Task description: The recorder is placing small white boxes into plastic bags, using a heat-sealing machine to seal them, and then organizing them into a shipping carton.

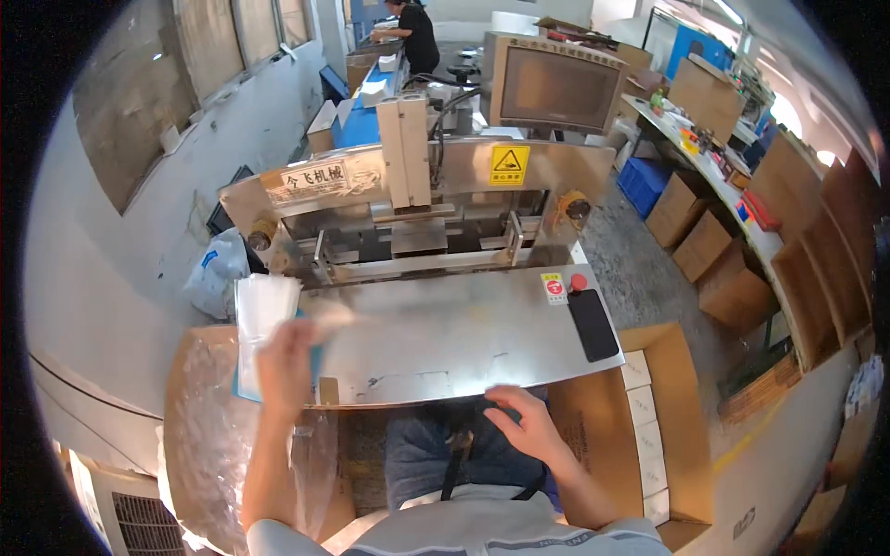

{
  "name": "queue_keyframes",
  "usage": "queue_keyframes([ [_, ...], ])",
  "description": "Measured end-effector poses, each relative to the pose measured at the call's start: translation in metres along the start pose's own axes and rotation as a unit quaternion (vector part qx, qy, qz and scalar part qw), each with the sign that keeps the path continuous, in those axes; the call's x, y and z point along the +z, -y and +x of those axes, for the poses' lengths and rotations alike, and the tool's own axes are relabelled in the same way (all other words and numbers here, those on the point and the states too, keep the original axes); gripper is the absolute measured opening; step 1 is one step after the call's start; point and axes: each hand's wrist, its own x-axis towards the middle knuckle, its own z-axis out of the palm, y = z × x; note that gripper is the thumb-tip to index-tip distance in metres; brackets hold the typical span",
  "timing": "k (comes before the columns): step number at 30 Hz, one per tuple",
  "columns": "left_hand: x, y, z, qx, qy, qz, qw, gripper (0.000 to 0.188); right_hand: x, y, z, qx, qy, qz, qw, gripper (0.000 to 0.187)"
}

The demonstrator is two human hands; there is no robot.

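My left hand (286,363) is at the left end of a metal machine table (436,343), beside a stack of clear plastic sleeves (264,310) on a blue backing. Motion smears its fingers; a pale streak runs off to their right, and I cannot make out whether they hold a sleeve. At the table's front edge, above my lap, my right hand (524,422) has its fingers and thumb apart and nothing in it. Behind the tabletop stands the metal machine (408,167) with a slot, rollers and a yellow warning label.
A black phone (591,324) lies at the table's right end, below a red button (578,282). On the right, a carton (686,417) holds several white boxes (649,435); on the left, another carton (190,408) holds clear plastic. A co-worker (417,37) stands by a blue conveyor (362,120).
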Motion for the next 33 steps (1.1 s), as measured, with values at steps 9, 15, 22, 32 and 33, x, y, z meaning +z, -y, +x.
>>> queue_keyframes([
  [9, 0.089, -0.079, -0.088, 0.043, 0.2, -0.157, 0.966, 0.011, -0.001, 0.049, 0.034, -0.028, 0.021, 0.032, 0.999, 0.039],
  [15, 0.107, -0.073, -0.119, -0.041, 0.277, -0.25, 0.927, 0.013, -0.011, 0.017, 0.01, 0.047, 0.08, 0.052, 0.994, 0.014],
  [22, 0.12, -0.077, -0.128, -0.172, 0.283, -0.273, 0.903, 0.016, -0.018, -0.002, 0.001, 0.058, 0.051, -0.044, 0.996, 0.018],
  [32, 0.138, -0.057, -0.142, -0.234, 0.188, -0.259, 0.918, 0.029, -0.006, 0.0, -0.001, -0.109, -0.064, -0.053, 0.991, 0.012],
  [33, 0.142, -0.052, -0.145, -0.167, 0.147, -0.216, 0.951, 0.015, -0.005, 0.0, -0.001, -0.101, -0.032, -0.058, 0.993, 0.011],
])
